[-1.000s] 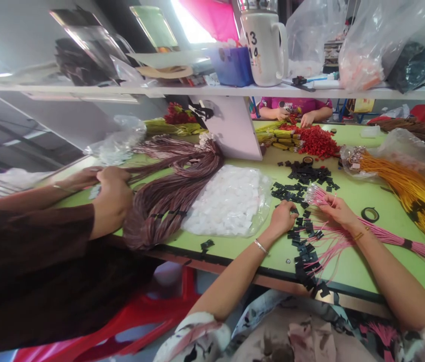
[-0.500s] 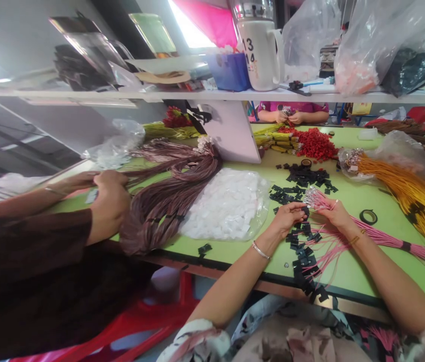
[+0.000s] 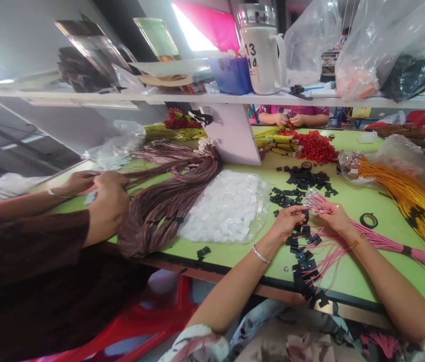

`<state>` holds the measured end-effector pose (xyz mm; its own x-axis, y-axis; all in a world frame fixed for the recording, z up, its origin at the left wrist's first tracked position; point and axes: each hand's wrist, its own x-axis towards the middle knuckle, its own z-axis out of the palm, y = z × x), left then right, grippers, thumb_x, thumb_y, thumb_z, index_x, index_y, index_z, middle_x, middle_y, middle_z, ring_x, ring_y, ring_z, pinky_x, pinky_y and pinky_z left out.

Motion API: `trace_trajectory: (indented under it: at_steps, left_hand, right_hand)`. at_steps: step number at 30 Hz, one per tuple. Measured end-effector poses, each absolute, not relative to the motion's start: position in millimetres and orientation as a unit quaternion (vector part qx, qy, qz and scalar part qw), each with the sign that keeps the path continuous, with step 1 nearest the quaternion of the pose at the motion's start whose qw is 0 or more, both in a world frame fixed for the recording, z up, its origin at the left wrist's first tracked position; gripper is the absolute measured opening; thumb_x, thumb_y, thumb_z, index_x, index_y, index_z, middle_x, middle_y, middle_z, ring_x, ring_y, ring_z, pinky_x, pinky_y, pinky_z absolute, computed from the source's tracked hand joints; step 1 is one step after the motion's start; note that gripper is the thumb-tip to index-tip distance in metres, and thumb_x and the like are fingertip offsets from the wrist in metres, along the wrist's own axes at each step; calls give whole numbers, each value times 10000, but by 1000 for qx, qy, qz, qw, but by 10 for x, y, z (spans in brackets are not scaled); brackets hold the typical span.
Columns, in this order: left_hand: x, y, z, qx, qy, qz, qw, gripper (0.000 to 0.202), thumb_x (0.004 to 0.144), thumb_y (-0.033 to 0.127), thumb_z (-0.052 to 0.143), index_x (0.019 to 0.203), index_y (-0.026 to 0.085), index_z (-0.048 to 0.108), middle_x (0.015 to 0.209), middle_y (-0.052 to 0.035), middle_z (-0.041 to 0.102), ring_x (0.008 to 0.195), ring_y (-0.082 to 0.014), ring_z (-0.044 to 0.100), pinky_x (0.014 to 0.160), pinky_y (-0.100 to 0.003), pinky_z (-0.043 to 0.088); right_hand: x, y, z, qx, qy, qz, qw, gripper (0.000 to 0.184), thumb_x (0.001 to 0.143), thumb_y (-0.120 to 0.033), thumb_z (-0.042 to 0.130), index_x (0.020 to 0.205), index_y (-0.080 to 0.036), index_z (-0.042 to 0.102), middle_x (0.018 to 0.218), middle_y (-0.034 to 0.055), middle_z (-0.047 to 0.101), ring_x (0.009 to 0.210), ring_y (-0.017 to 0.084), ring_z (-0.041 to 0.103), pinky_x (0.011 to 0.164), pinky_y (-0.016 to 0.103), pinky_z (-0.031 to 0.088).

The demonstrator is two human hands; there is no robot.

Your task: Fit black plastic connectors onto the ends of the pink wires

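Note:
My left hand [image 3: 290, 222] is closed in a pinch on a small black plastic connector housing [image 3: 305, 216], partly hidden by the fingertips. Just to its right, my right hand [image 3: 336, 218] grips a bundle of pink wires [image 3: 380, 237] behind its silvery terminal ends [image 3: 313, 200]. The two hands nearly meet at those tips. Black tape binds the far end of the bundle. Below my hands, several pink wires run loose to a string of black housings [image 3: 305, 261] that reaches the table's front edge. Loose black housings [image 3: 306, 176] lie beyond my hands.
A clear bag of white connectors [image 3: 227, 206] and brown wires [image 3: 152, 221] lie left, where a co-worker's hands [image 3: 110, 198] work. Orange wires [image 3: 404, 181] and a tape roll [image 3: 368, 219] are to the right. A shelf [image 3: 197, 96] crosses above the table; another person sits opposite.
The view has shifted slightly. My hands stay almost in place, with small finger movement at the housing and terminals.

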<state>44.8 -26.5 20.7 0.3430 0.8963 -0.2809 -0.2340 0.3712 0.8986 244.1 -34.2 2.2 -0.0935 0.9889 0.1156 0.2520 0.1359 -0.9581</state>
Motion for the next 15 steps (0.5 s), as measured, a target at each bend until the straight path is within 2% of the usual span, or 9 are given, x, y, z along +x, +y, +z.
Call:
trace_trajectory:
  at_steps: [6, 12, 15]
  left_hand:
    - [475, -291, 194, 412, 420, 389, 709, 251, 682, 130, 749, 932, 115, 738, 674, -13, 653, 617, -91, 574, 615, -218, 435]
    - [611, -335, 106, 472, 453, 380, 654, 202, 669, 47, 652, 832, 117, 749, 648, -8, 649, 577, -92, 529, 566, -210, 380]
    - [605, -355, 84, 489, 448, 370, 651, 212, 674, 51, 630, 832, 121, 752, 674, -15, 661, 582, -93, 531, 570, -209, 377]
  right_hand:
    - [2392, -393, 89, -521, -628, 375, 441, 130, 752, -305, 667, 664, -214, 635, 633, 10, 590, 591, 175, 489, 562, 302, 395]
    - [2313, -450, 73, -514, -674, 326, 418, 237, 772, -306, 626, 589, -210, 510, 582, -14, 503, 568, 143, 429, 553, 276, 327]
    - [2316, -440, 82, -509, -681, 344, 398, 222, 768, -293, 630, 600, -209, 511, 602, -12, 513, 575, 140, 418, 559, 277, 327]
